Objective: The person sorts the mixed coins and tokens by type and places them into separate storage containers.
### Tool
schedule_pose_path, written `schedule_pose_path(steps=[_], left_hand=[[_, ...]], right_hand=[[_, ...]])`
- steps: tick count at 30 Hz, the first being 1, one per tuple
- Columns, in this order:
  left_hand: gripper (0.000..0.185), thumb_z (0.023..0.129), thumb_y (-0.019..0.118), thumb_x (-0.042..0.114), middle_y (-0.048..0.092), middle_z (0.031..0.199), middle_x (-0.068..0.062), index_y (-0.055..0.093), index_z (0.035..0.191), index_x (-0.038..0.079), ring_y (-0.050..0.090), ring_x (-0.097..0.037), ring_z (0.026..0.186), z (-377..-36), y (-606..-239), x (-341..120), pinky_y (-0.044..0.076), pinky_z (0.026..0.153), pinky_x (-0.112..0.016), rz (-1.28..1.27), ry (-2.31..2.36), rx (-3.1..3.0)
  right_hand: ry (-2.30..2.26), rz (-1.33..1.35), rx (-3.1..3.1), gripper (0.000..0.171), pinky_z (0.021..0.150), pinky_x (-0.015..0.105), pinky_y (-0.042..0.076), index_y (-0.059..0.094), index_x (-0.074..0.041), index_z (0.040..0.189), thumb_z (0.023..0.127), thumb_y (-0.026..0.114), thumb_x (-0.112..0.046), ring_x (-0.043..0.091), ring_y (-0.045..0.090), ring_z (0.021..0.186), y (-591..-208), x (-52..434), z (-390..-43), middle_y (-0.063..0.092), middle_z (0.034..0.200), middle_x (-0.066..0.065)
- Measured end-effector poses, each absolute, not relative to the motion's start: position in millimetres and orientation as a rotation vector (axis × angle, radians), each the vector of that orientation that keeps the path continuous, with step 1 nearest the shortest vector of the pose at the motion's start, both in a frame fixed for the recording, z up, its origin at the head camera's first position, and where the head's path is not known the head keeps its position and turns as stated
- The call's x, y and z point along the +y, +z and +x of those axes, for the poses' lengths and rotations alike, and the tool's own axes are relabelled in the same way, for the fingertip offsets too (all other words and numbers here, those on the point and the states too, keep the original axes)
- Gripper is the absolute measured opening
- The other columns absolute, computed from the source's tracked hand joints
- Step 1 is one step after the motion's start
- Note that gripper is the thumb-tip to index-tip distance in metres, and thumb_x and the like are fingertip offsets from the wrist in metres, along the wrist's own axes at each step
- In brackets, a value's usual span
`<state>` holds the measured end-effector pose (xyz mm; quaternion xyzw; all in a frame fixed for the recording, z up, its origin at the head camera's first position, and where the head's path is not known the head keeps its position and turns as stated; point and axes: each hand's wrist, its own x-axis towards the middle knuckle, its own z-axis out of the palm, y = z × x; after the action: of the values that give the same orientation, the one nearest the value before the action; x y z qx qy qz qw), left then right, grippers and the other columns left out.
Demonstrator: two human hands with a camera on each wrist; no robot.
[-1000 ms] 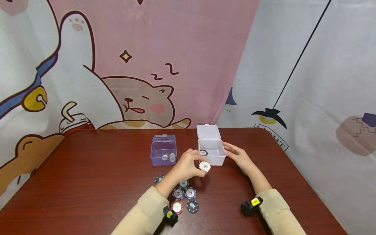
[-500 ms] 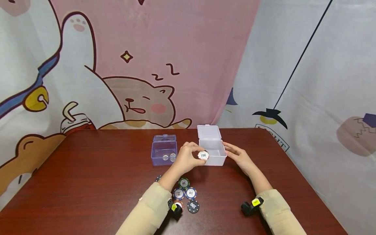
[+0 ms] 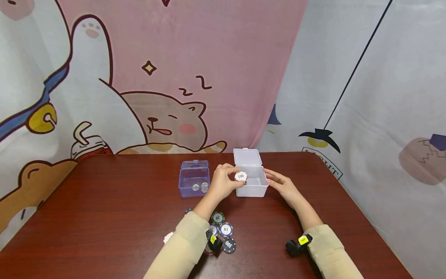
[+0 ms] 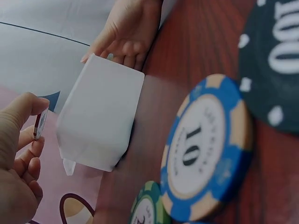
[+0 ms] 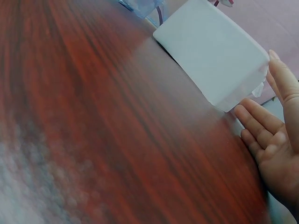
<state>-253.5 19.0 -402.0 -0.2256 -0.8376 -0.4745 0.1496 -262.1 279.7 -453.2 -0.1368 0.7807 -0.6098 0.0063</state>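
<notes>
My left hand (image 3: 223,183) pinches a white poker chip (image 3: 241,176) marked 100 between thumb and fingers, above the left part of an open white plastic box (image 3: 252,190). In the left wrist view that chip (image 4: 41,123) is seen nearly edge-on, beside the box (image 4: 103,112). Against the box's right side rest the extended fingers of my right hand (image 3: 283,188). The right wrist view has the right thumb at the box's rim and the other fingers of the hand (image 5: 275,144) low by its side. The box's lid stands up at the back.
A clear purple box (image 3: 186,190) with its lid up holds several small clear discs (image 3: 204,185). Nearer me lie several chips, including a blue 10 (image 3: 226,229), a green 20 (image 3: 218,217) and a black 100 (image 3: 229,245). A white chip (image 3: 168,237) pokes out beside my left sleeve.
My left hand has carried the white chip forward from in front of the white box to over its opening. The black chip seen inside earlier is now hidden. My right hand stays put.
</notes>
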Motion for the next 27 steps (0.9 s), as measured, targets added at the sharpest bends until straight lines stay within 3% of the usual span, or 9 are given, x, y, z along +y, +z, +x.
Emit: schedule_pose_path(steps=[8,15,20,27], left_hand=[[0.039,0.066,0.086,0.01,0.065,0.098,-0.004,0.074,0.102,0.002,0.05,-0.021,0.092,-262.4,-405.9,23.8,0.04,0.078,-0.032,-0.613,-1.384,-2.394],[0.039,0.068,0.086,0.011,0.065,0.101,-0.004,0.074,0.103,0.002,0.05,-0.021,0.093,-269.4,-412.6,29.9,0.04,0.078,-0.031,-0.583,-1.386,-2.405],[0.037,0.068,0.086,0.013,0.065,0.101,-0.002,0.075,0.102,0.005,0.05,-0.02,0.091,-271.5,-416.5,33.8,0.04,0.076,-0.03,-0.554,-1.339,-2.42],[0.037,0.07,0.086,0.019,0.065,0.103,0.001,0.076,0.104,0.009,0.05,-0.02,0.096,-272.4,-417.1,38.0,0.036,0.086,-0.04,-0.516,-1.278,-2.474]], right_hand=[[-1.894,-0.405,2.442,0.049,0.09,0.02,0.041,0.047,-0.006,0.141,0.095,0.061,-0.017,0.017,0.052,0.116,-452.5,279.3,-262.3,0.051,0.135,0.02],[-1.857,-0.382,2.44,0.048,0.088,0.019,0.041,0.043,0.002,0.141,0.097,0.056,-0.008,0.035,0.044,0.123,-427.0,269.7,-247.0,0.048,0.136,0.026],[-1.87,-0.388,2.438,0.048,0.088,0.02,0.041,0.044,0.0,0.142,0.096,0.057,-0.009,0.031,0.046,0.122,-439.4,274.0,-255.4,0.048,0.136,0.025],[-1.879,-0.377,2.438,0.049,0.09,0.02,0.04,0.046,-0.007,0.142,0.096,0.059,-0.015,0.031,0.045,0.124,-452.9,279.3,-263.6,0.05,0.136,0.02]])
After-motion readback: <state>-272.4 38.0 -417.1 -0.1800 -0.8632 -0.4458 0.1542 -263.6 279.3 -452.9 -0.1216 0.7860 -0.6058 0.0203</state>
